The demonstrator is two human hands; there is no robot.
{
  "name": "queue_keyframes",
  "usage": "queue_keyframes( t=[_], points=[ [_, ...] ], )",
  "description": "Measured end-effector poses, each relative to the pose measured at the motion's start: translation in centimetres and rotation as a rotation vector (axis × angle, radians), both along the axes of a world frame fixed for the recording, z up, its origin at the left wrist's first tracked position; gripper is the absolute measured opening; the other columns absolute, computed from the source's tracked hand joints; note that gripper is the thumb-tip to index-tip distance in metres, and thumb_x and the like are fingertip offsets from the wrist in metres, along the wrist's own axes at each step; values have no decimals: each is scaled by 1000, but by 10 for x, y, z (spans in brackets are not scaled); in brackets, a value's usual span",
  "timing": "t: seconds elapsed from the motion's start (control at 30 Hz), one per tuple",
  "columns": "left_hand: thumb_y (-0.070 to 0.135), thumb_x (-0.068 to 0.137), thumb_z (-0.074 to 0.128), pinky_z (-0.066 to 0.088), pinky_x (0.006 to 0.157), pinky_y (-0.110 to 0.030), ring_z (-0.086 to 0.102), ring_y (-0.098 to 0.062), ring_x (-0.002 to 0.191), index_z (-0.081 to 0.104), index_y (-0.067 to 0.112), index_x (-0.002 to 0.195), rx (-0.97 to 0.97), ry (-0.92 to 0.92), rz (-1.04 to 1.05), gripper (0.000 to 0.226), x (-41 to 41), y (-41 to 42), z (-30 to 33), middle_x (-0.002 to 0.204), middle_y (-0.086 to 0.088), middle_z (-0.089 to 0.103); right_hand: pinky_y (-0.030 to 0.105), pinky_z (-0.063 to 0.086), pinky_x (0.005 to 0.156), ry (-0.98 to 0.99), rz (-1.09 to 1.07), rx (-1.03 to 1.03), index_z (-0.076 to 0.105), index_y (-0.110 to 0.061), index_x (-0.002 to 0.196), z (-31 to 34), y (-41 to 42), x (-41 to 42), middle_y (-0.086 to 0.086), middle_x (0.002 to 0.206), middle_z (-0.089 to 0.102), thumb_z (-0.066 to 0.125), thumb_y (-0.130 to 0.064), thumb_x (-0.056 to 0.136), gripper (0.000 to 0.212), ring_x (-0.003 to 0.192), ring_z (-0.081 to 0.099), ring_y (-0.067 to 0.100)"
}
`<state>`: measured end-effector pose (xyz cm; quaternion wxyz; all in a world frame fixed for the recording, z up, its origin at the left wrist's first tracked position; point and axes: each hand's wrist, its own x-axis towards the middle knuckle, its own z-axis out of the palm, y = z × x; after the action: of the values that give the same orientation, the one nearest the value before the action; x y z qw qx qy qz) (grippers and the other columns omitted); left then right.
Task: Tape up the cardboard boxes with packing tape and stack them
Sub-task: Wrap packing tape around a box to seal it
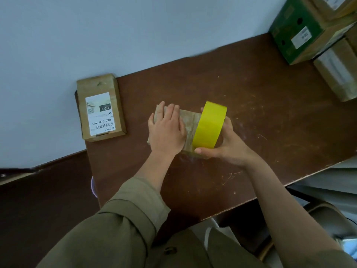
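- My left hand [167, 130] is lying flat on top of a small cardboard box [188, 122], fingers straight and together, pressing it down
- My right hand [226, 147] is gripping a yellow roll of packing tape [209, 125], thumb curling under its near edge and fingers wrapping round the far side
- The roll is standing on edge across the right end of the box, touching its top
- The box is sitting near the middle of the brown desk [251, 105], its top already looking glossy with clear tape
- A flat brown parcel [100, 107] with a white printed label is lying at the left edge of the desk, partly hanging over it, well apart from the box I am pressing
- A green box [297, 31] is sitting at the far right corner of the desk, with another cardboard box resting on top of it at the frame's edge
- Just beside it, nearer to me, a taped box [336, 72] is lying along the right edge of the desk
- My olive sleeve [123, 215] is covering my left forearm, while my right forearm is showing bare
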<state>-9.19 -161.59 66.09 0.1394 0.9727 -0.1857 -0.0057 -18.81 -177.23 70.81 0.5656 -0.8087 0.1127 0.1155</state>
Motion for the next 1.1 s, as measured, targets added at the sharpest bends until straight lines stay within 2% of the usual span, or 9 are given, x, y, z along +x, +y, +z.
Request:
queue_keyframes(
  t=[0.17,0.23,0.33,0.47,0.57,0.67,0.9,1.03,1.1],
  points=[
    [33,101,34,33,111,-46,32,-21,144,55,18,137,-4,2,-16,45,3,2,2,142,4,53,39,39,115,-106,-99,30,53,-64,116,-8,-2,3,-7,140,37,93,-50,55,75,137,40,10],
    [33,100,33,34,110,-46,34,-21,143,56,17,136,-13,-9,-27,46,4,4,2,141,3,55,28,43,109,-186,-180,38,57,-57,116,-12,-1,6,-1,141,40,97,-44,53,76,130,45,0],
    [33,100,31,36,109,-47,36,-21,143,58,17,135,-20,-6,-71,47,5,4,2,139,3,56,20,47,103,-220,-357,0,63,-25,121,-12,-20,24,2,141,32,92,-32,50,77,121,45,-9],
    [32,99,33,37,109,-47,37,-21,142,58,17,134,-13,-16,-72,46,3,5,1,138,3,57,2,38,95,-204,-318,-45,60,-23,125,-11,-37,37,2,145,28,96,-19,56,78,119,35,-23],
    [32,99,34,37,108,-46,38,-21,141,59,17,134,-12,-29,-69,45,3,4,-1,138,3,57,29,50,101,-221,-349,115,68,-41,112,-18,-30,38,0,146,33,99,-36,49,71,129,48,4],
    [32,100,34,37,108,-46,38,-22,142,58,18,134,-8,-44,-66,45,3,4,0,138,3,57,48,53,100,-241,-373,202,73,-48,99,-20,-26,38,-1,145,34,95,-33,45,60,132,50,22],
    [33,99,35,37,109,-47,37,-21,142,59,17,134,-1,-33,-93,45,6,6,-1,139,2,57,48,51,102,-134,-415,175,70,-36,99,-9,-24,39,-2,141,33,89,-45,49,55,129,50,20],
    [34,98,38,33,114,-47,37,-19,142,60,19,132,-26,-34,-311,43,20,19,-1,138,4,57,41,49,106,-57,-389,170,64,-38,109,-5,-15,23,2,140,32,84,-61,50,66,130,46,17],
    [34,98,39,24,118,-46,32,-18,145,60,21,132,-54,0,-431,42,31,26,1,141,5,55,42,49,105,-50,-399,224,66,-45,104,-4,-6,13,-1,134,35,80,-63,53,56,131,46,19]
  ],
)
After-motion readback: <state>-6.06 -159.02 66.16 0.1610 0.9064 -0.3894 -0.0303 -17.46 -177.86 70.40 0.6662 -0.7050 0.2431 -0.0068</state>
